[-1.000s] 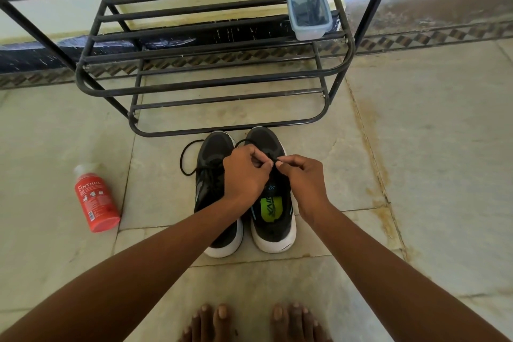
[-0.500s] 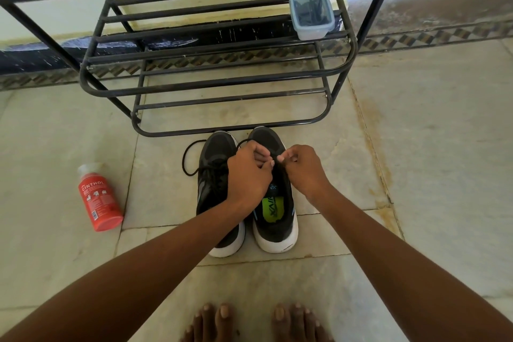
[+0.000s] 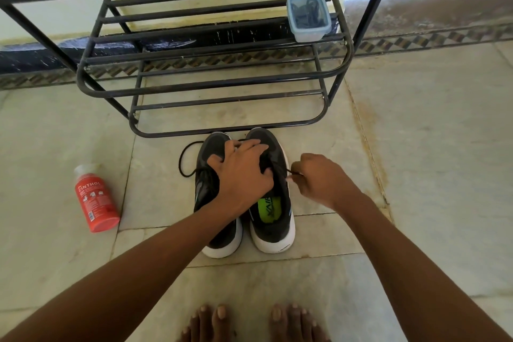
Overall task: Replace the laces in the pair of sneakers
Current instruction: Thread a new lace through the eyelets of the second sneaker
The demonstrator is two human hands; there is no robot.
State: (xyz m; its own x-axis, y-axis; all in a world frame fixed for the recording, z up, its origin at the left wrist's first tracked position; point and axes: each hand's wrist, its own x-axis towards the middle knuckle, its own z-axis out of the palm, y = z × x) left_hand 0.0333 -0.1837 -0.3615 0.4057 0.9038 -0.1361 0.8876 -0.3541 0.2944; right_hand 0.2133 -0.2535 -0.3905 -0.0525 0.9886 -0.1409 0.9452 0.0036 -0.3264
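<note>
A head-worn camera looks down at a tiled floor [image 3: 416,147] where a person stoops over a pair of black sneakers with white soles. At far left a red bottle [image 3: 95,198] lies on its side, well apart from the shoes. Next, a loose loop of black lace [image 3: 184,159] trails out from the left sneaker [image 3: 213,230] onto the floor. The left hand [image 3: 241,175] lies across both shoes with fingers spread and fairly straight, pressing down and gripping nothing. Under it and to its right stands the right sneaker [image 3: 273,219], touching its partner, with a green insole showing. The right hand [image 3: 319,179], just beside this shoe, pinches a short black lace end between thumb and fingers and draws it out sideways. Behind the shoes stands a black metal rack [image 3: 211,83], and on its right end sits a clear lidded box [image 3: 308,18] that seems to hold dark laces, likely the spares. The risks, as I judge them: if the left hand eases off, the pull could drag or tip the right sneaker; a hard tug could jam the lace tip in an eyelet; the thin end could slip from the pinch; and the trailing loop at left could tangle or catch a bare foot [image 3: 211,322].
</note>
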